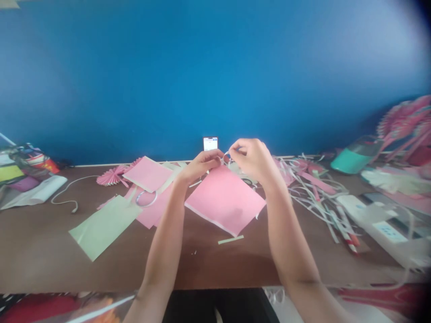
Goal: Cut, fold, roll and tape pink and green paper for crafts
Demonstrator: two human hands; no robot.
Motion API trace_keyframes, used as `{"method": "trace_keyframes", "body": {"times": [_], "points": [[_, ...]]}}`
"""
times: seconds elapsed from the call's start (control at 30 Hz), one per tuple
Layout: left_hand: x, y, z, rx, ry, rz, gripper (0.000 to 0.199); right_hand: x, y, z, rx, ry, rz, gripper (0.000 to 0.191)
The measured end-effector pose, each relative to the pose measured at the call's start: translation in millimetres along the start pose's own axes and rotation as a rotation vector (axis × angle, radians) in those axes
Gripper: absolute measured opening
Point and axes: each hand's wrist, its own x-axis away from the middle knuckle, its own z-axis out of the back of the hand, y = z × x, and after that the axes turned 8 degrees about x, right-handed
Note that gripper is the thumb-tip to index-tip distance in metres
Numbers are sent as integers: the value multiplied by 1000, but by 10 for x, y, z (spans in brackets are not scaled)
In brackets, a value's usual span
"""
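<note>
A pink square sheet (pixel 226 202) with pale edges hangs cornerwise between my forearms, its top corner at my left hand. My left hand (pixel 206 162) is closed, fingers and thumb pinched at that corner. My right hand (pixel 248 157) pinches a thin white strip (pixel 226 156) that curls in a small loop beside the left fingertips. How the strip meets the sheet is too small to make out. Below the sheet's lowest corner a short pale green strip (pixel 230 240) lies on the brown table (pixel 208 269).
Left are a pale green sheet (pixel 107 226), pink sheets (pixel 148 174), a white ring (pixel 146 198) and a cable (pixel 74 209). A phone (pixel 210 143) stands behind my hands. To the right are tangled white strips (pixel 313 202), a power strip (pixel 384 229) and a teal container (pixel 353 157).
</note>
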Motion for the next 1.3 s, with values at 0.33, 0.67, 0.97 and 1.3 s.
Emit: {"method": "trace_keyframes", "body": {"times": [0.33,0.67,0.97,1.3], "points": [[33,-111,8,302,-92,174,14,39,-81,49,-53,-74,87,18],[8,-85,64,107,-123,181,10,45,-84,75,-13,-78,96,20],[15,-29,110,-196,-31,201,16,80,-102,91,2,-120,110,22],[34,5,100,-16,-26,186,13,93,-128,124,-64,-123,95,21]]}}
